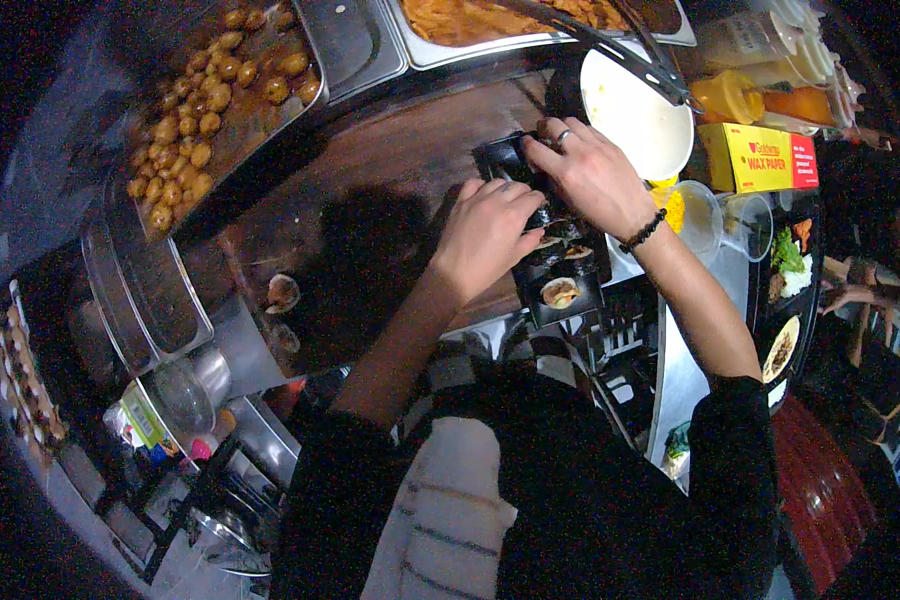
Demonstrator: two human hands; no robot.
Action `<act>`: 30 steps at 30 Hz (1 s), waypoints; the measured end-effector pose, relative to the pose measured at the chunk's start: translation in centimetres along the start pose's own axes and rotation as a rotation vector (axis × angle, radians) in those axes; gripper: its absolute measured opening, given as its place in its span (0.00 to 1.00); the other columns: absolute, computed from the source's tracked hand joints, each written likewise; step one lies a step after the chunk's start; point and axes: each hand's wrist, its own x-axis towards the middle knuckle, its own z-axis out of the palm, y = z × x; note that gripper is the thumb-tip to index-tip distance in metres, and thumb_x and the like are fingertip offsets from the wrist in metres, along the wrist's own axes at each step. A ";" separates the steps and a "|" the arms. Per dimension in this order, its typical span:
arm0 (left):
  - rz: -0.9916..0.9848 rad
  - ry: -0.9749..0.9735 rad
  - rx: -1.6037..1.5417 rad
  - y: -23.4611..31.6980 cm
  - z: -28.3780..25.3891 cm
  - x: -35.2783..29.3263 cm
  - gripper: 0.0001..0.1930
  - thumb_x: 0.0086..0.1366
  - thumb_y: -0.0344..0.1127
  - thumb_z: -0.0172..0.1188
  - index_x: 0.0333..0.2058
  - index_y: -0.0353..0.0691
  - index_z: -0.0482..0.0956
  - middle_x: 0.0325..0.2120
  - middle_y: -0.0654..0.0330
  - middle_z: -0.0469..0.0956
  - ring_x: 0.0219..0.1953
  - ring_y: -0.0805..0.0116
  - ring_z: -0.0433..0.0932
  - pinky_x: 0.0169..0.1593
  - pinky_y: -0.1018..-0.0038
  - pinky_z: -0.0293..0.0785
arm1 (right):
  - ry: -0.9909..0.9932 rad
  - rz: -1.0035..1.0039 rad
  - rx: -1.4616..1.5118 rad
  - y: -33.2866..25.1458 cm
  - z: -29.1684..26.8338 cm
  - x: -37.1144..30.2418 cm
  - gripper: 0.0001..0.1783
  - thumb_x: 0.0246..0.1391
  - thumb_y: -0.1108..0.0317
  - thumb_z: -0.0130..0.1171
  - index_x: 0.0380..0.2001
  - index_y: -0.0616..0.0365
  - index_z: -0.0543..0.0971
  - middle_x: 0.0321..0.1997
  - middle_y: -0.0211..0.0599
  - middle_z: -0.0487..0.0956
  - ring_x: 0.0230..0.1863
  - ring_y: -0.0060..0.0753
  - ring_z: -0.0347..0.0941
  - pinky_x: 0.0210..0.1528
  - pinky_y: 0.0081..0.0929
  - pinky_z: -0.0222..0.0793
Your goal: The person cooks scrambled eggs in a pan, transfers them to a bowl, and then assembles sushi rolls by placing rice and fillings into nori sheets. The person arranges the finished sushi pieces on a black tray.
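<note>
Centre of the frame: left hand [485, 235] curled palm-down over a long black tray [560, 262] of dark rolls; fingertips hidden against the rolls, so hard to tell what the grip has closed on. Right hand [592, 172], just above and to the right, bent over the tray's upper end, fingers pinched down near one roll; contents of that grip also hidden. Lower end of tray clear, with one pale-filled roll [560, 293] showing. White bowl [638, 110] just beyond the right hand, crossed by metal tongs [610, 52]. Upper left: pan of brown glazed balls [205, 100], partly in shadow. Right edge: yellow box [760, 157], plated food [788, 262] cut off by dark rim. Wooden bench [370, 180] largely shadowed.
</note>
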 end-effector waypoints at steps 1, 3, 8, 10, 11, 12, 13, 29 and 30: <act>-0.005 -0.016 0.003 0.0 -0.2 0.0 0.17 0.54 0.39 0.68 0.42 0.40 0.80 0.40 0.56 0.80 0.47 0.56 0.77 0.53 0.60 0.67 | 0.011 0.006 0.003 -0.1 0.1 0.1 0.21 0.50 0.71 0.53 0.50 0.57 0.76 0.50 0.45 0.74 0.51 0.46 0.72 0.54 0.37 0.71; 0.016 -0.038 0.030 0.0 -0.3 0.1 0.16 0.54 0.39 0.68 0.41 0.41 0.80 0.39 0.58 0.79 0.48 0.59 0.76 0.54 0.61 0.66 | -0.021 0.048 0.032 -0.1 0.0 -0.4 0.24 0.50 0.73 0.54 0.53 0.57 0.75 0.54 0.48 0.73 0.56 0.51 0.71 0.57 0.38 0.70; 0.000 -0.111 0.061 -0.5 -0.7 -0.2 0.18 0.56 0.40 0.66 0.45 0.43 0.80 0.43 0.57 0.79 0.51 0.57 0.75 0.55 0.58 0.65 | 0.050 0.339 0.276 -2.7 -5.1 -3.0 0.30 0.46 0.78 0.65 0.56 0.57 0.74 0.56 0.51 0.73 0.58 0.55 0.71 0.59 0.38 0.69; 0.023 -0.031 0.024 -0.9 -0.2 -0.8 0.19 0.56 0.40 0.66 0.46 0.44 0.80 0.44 0.58 0.79 0.52 0.57 0.75 0.56 0.58 0.65 | 0.101 0.503 0.316 -5.2 -6.9 -6.1 0.29 0.47 0.79 0.66 0.55 0.59 0.74 0.53 0.49 0.75 0.56 0.52 0.73 0.58 0.37 0.69; -0.014 -0.094 -0.004 -0.6 -0.4 -0.5 0.20 0.56 0.40 0.67 0.48 0.47 0.80 0.46 0.59 0.79 0.53 0.58 0.75 0.57 0.59 0.64 | 0.190 0.553 0.398 -6.5 -6.4 -8.4 0.27 0.48 0.77 0.67 0.53 0.61 0.74 0.49 0.47 0.77 0.52 0.48 0.75 0.56 0.36 0.70; -0.002 -0.056 0.018 -0.7 0.0 -0.5 0.21 0.55 0.39 0.68 0.48 0.49 0.80 0.46 0.60 0.80 0.53 0.58 0.75 0.57 0.59 0.64 | 0.167 0.709 0.542 -8.2 -6.1 -10.5 0.25 0.48 0.75 0.68 0.51 0.61 0.75 0.47 0.46 0.78 0.50 0.46 0.76 0.53 0.36 0.71; -0.004 -0.059 0.026 -1.0 0.2 -0.6 0.21 0.54 0.39 0.68 0.48 0.49 0.80 0.46 0.60 0.80 0.52 0.58 0.76 0.57 0.59 0.63 | 0.073 0.722 0.480 -9.6 -6.2 -11.1 0.26 0.47 0.72 0.70 0.50 0.63 0.75 0.47 0.46 0.78 0.49 0.46 0.76 0.51 0.34 0.71; 0.118 -0.008 0.051 -1.2 0.5 0.3 0.20 0.55 0.39 0.68 0.46 0.42 0.80 0.42 0.60 0.80 0.48 0.61 0.77 0.54 0.60 0.63 | 0.221 1.084 0.178 -17.0 2.8 -10.5 0.32 0.42 0.52 0.73 0.47 0.58 0.76 0.47 0.40 0.77 0.51 0.46 0.67 0.52 0.43 0.58; 0.121 -0.008 0.052 -1.2 0.4 0.4 0.20 0.55 0.39 0.68 0.46 0.42 0.80 0.42 0.59 0.80 0.48 0.61 0.77 0.54 0.60 0.63 | 0.204 1.088 0.148 -16.9 2.8 -10.7 0.32 0.42 0.53 0.73 0.47 0.58 0.76 0.47 0.40 0.77 0.51 0.46 0.67 0.52 0.43 0.58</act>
